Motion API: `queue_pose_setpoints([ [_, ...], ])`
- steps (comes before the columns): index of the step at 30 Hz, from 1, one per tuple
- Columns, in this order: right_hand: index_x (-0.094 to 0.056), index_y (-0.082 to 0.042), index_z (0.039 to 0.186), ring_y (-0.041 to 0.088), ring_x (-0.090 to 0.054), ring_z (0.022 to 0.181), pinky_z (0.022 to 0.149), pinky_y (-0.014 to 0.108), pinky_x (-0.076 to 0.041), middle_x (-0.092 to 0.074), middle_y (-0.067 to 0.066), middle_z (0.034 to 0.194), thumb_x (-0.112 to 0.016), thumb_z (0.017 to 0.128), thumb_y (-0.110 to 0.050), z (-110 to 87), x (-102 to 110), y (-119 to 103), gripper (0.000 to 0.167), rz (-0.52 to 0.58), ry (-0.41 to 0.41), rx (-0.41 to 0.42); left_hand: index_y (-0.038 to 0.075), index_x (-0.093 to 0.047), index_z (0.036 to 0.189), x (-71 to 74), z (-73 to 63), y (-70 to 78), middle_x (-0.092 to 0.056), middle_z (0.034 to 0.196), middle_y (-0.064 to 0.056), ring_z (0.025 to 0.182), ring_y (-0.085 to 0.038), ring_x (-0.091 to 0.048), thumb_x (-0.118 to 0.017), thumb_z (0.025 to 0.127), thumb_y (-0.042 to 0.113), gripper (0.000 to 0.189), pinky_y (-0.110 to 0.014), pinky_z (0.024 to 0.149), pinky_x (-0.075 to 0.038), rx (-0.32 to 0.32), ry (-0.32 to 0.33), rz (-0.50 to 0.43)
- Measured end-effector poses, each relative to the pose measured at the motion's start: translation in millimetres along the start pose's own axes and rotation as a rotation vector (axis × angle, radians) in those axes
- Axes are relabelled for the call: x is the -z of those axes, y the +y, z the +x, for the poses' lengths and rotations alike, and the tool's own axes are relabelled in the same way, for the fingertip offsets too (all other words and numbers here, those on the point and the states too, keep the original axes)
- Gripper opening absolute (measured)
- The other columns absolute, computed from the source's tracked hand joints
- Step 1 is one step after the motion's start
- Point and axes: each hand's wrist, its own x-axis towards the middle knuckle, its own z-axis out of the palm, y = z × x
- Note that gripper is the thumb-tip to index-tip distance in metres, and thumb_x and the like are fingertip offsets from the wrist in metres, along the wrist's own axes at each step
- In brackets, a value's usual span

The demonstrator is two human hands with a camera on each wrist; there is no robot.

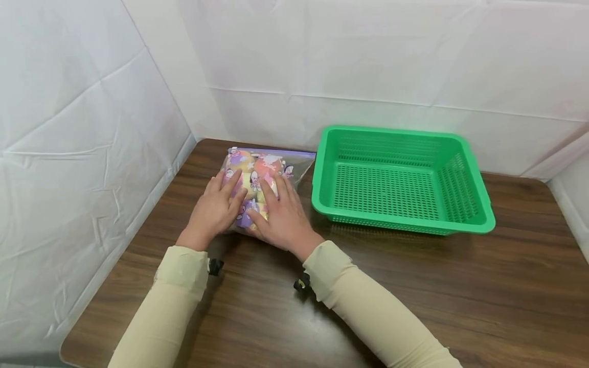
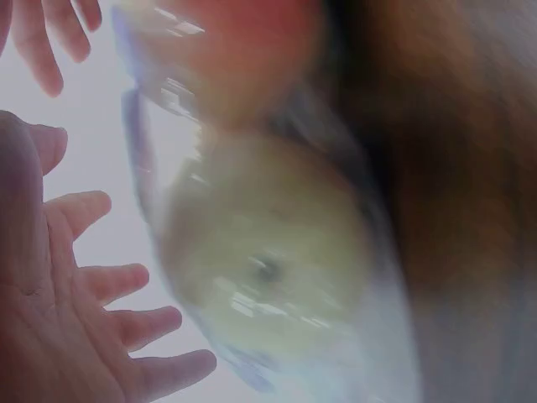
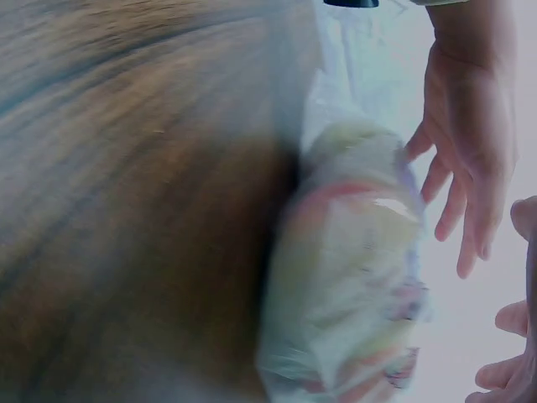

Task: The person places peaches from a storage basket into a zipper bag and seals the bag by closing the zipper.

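Observation:
A clear zip-top bag [image 1: 253,183] with a purple closure and printed cartoon figures lies flat on the table, packed with several round yellow and red fruits that look like apples. One yellow-green fruit [image 2: 268,227] shows through the plastic in the left wrist view. My left hand [image 1: 212,207] is over the bag's left side, fingers spread. Over its right and front part is my right hand [image 1: 286,219], fingers also spread. Both wrist views show the straight fingers just off the bag's printed face, gripping nothing.
To the right of the bag stands a green perforated plastic basket [image 1: 471,225], its left rim close to the bag's corner. The dark wood table [image 1: 414,286] meets white cloth [image 1: 368,66] at the back and left.

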Motion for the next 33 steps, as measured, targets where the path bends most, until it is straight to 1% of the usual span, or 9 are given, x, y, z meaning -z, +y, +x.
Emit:
queue_pose_setpoints([
  [4, -0.027, -0.01, 0.153, 0.038, -0.021, 0.147, 0.114, 0.049, -0.033, -0.01, 0.016, 0.162, -0.04, 0.098, -0.051, 4.3, 15, -1, 0.07, 0.021, 0.031, 0.02, 0.021, -0.022, 0.155, 9.5, 4.5, 12.4, -0.016, 0.16, -0.023, 0.143, -0.051, -0.018, -0.024, 0.102, 0.053, 0.062, -0.068, 0.108, -0.027, -0.047, 0.043, 0.011],
  [7, -0.026, -0.01, 0.153, 0.036, -0.022, 0.147, 0.113, 0.047, -0.034, -0.017, 0.017, 0.16, -0.042, 0.099, -0.048, 5.8, 27, -1, 0.069, 0.045, 0.055, 0.019, 0.02, -0.023, 0.155, 15.5, 8.2, 21.2, -0.017, 0.159, -0.025, 0.143, -0.051, -0.019, -0.026, 0.102, 0.05, 0.061, -0.067, 0.108, -0.028, -0.074, 0.066, 0.027],
  [11, -0.025, -0.01, 0.154, 0.035, -0.021, 0.148, 0.115, 0.048, -0.031, -0.022, 0.02, 0.158, -0.043, 0.099, -0.047, 6.4, 40, 4, 0.068, 0.053, 0.078, 0.012, 0.019, -0.023, 0.155, 23.3, 13.1, 34.1, -0.019, 0.158, -0.025, 0.144, -0.05, -0.019, -0.028, 0.103, 0.048, 0.06, -0.066, 0.11, -0.027, -0.101, 0.085, 0.04],
  [12, -0.026, -0.01, 0.153, 0.035, -0.021, 0.148, 0.116, 0.049, -0.03, -0.023, 0.021, 0.157, -0.043, 0.099, -0.046, 6.6, 44, 7, 0.067, 0.051, 0.088, 0.013, 0.019, -0.023, 0.155, 24.8, 14.5, 37.9, -0.02, 0.158, -0.025, 0.144, -0.049, -0.019, -0.029, 0.103, 0.048, 0.06, -0.065, 0.111, -0.026, -0.106, 0.085, 0.04],
  [16, -0.028, -0.011, 0.153, 0.035, -0.019, 0.148, 0.118, 0.05, -0.025, -0.022, 0.021, 0.158, -0.042, 0.099, -0.047, 6.8, 56, 19, 0.066, 0.01, 0.094, -0.007, 0.018, -0.019, 0.156, 28.9, 21.2, 52.9, -0.019, 0.159, -0.024, 0.147, -0.045, -0.014, -0.027, 0.103, 0.048, 0.061, -0.059, 0.117, -0.017, -0.127, 0.074, 0.047],
  [19, -0.026, -0.015, 0.154, 0.035, -0.017, 0.149, 0.119, 0.052, -0.022, -0.021, 0.018, 0.159, -0.039, 0.1, -0.049, 6.1, 64, 30, 0.065, -0.053, 0.087, -0.05, 0.019, -0.017, 0.156, 28.7, 26.9, 62.9, -0.018, 0.159, -0.023, 0.147, -0.046, -0.014, -0.024, 0.102, 0.051, 0.063, -0.061, 0.117, -0.017, -0.133, 0.072, 0.051],
  [23, -0.025, -0.019, 0.154, 0.036, -0.017, 0.149, 0.117, 0.055, -0.022, -0.022, 0.015, 0.16, -0.036, 0.1, -0.052, 2.8, 71, 48, 0.064, -0.126, 0.103, -0.094, 0.021, -0.017, 0.156, 26.4, 33.7, 75.9, -0.018, 0.16, -0.021, 0.146, -0.047, -0.016, -0.024, 0.102, 0.053, 0.064, -0.067, 0.112, -0.021, -0.135, 0.067, 0.053],
  [27, -0.024, -0.02, 0.155, 0.036, -0.016, 0.149, 0.116, 0.058, -0.021, -0.021, 0.014, 0.16, -0.036, 0.1, -0.054, -2.7, 75, 64, 0.065, -0.139, 0.107, -0.112, 0.021, -0.017, 0.156, 23.4, 36.5, 83.4, -0.019, 0.16, -0.02, 0.146, -0.047, -0.015, -0.027, 0.102, 0.05, 0.063, -0.066, 0.112, -0.02, -0.135, 0.057, 0.071],
  [33, -0.02, -0.023, 0.156, 0.034, -0.01, 0.15, 0.117, 0.06, -0.016, -0.016, 0.011, 0.162, -0.032, 0.099, -0.056, -10.5, 83, 82, 0.067, -0.148, 0.055, -0.157, 0.021, -0.016, 0.157, 19.6, 35.7, 89.6, -0.017, 0.16, -0.02, 0.148, -0.044, -0.011, -0.028, 0.103, 0.049, 0.062, -0.065, 0.114, -0.017, -0.122, 0.045, 0.09],
])
